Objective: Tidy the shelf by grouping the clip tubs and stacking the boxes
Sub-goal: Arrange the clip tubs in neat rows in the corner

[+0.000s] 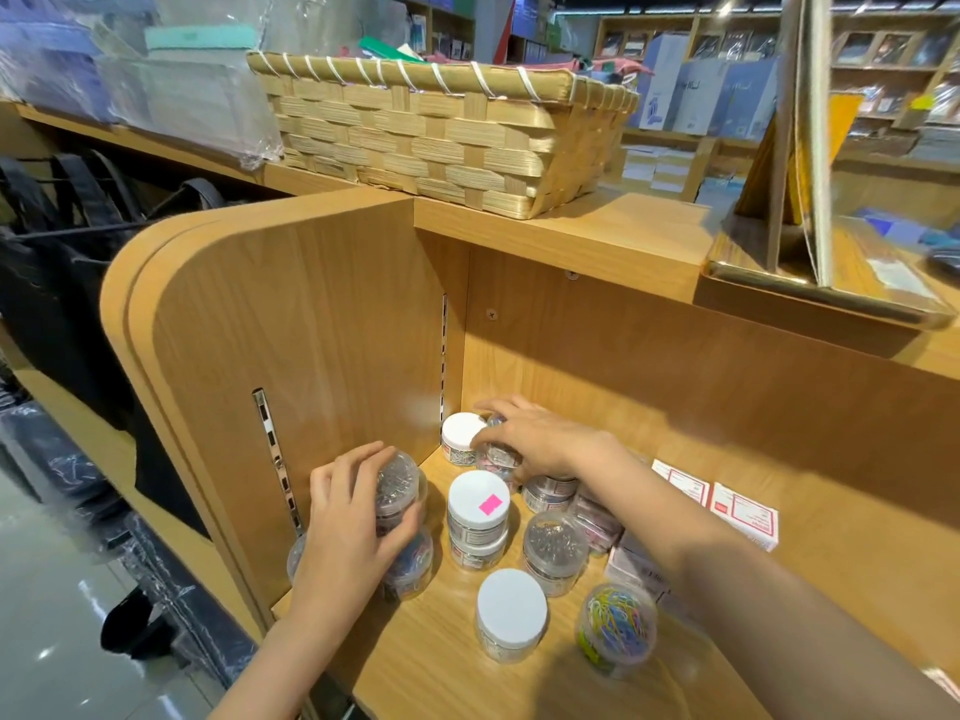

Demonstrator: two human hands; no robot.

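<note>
Nearest us, at the bottom of the frame, two clip tubs stand apart from the rest on the shelf (pixel 447 662): a white-lidded tub (pixel 511 613) in the lower centre and a clear tub of coloured clips (pixel 617 627) to its right. We judge these two are yet to be gathered in.

A little further in, around the middle of the frame's lower half, a tub with a pink sticker (pixel 479 504) sits on top of another tub, and a clear tub of silver clips (pixel 555 550) stands just to its right. Left of them, our left hand (pixel 349 537) has its fingers curled around a clear-topped tub (pixel 397 488), which rests on or just above another tub against the side panel; we cannot tell whether it is touching down.

Further back, our right hand (pixel 537 441) curls over a small clear tub (pixel 500 454) near the rear corner, beside a white-capped tub (pixel 461 433). More tubs lie under that wrist.

To the right, the red-and-white boxes (pixel 743 514) lie side by side, with pale boxes (pixel 636 563) nearer us, none stacked as far as we can see.

So the grouping looks about half done, and the box stacking seems not to have begun. A woven basket (pixel 441 142) sits on the counter above.
</note>
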